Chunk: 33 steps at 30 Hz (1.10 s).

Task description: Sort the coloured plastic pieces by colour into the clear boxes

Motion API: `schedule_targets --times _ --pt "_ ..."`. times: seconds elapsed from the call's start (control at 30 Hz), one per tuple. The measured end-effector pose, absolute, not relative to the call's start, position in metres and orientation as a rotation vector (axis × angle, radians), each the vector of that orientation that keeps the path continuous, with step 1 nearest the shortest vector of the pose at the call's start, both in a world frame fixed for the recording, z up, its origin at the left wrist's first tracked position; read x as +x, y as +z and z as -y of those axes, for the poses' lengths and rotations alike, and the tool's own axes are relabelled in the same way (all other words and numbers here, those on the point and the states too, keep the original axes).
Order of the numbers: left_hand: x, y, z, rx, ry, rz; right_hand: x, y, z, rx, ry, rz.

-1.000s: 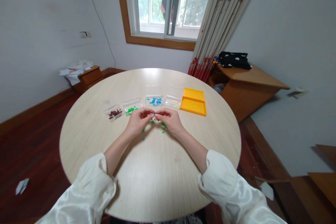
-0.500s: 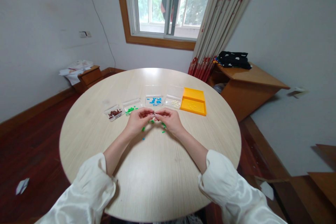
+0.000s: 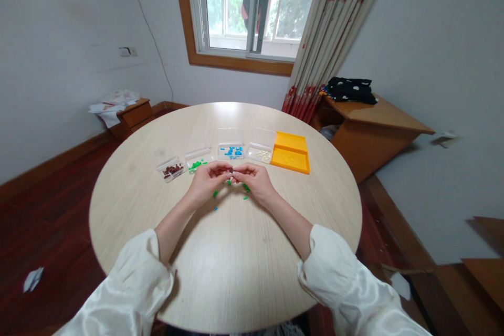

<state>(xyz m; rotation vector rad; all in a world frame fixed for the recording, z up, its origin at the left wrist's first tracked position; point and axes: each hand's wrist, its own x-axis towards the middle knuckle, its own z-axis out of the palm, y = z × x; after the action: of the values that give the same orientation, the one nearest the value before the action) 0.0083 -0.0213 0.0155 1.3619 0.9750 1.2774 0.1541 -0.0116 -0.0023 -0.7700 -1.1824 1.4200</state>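
My left hand point(image 3: 208, 178) and my right hand point(image 3: 253, 180) meet fingertip to fingertip above the middle of the table. Both are closed in a pinch on a tiny brown piece point(image 3: 231, 170), with a whitish bit below it; the fingers cover most of it. Under and beside the hands lie several loose green pieces point(image 3: 246, 188), like small toy bricks. A single blue piece point(image 3: 216, 208) rests nearer to me. Just beyond my left hand is a clear box of green pieces point(image 3: 197, 165).
On the round table point(image 3: 236, 273), an arc of clear boxes holds brown pieces point(image 3: 172, 170), blue pieces point(image 3: 232, 152) and cream pieces point(image 3: 264, 155). At its right end lies an open yellow case point(image 3: 291, 142). A wooden cabinet point(image 3: 378, 121) stands beyond the right edge.
My fingertips have shifted very slightly around the piece, and its brown part shows more clearly. Everything on the table stays where it was.
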Motion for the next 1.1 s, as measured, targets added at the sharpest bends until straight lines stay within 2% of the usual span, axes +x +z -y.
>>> schedule_targets --times 0.9,1.1 --pt "0.0089 0.0092 0.0173 1.488 1.322 -0.967 0.1544 -0.0065 0.0091 -0.717 1.561 1.142" --pt "0.0089 0.0077 0.0171 1.407 1.297 -0.95 0.1552 -0.0055 0.0076 -0.742 1.491 1.129"
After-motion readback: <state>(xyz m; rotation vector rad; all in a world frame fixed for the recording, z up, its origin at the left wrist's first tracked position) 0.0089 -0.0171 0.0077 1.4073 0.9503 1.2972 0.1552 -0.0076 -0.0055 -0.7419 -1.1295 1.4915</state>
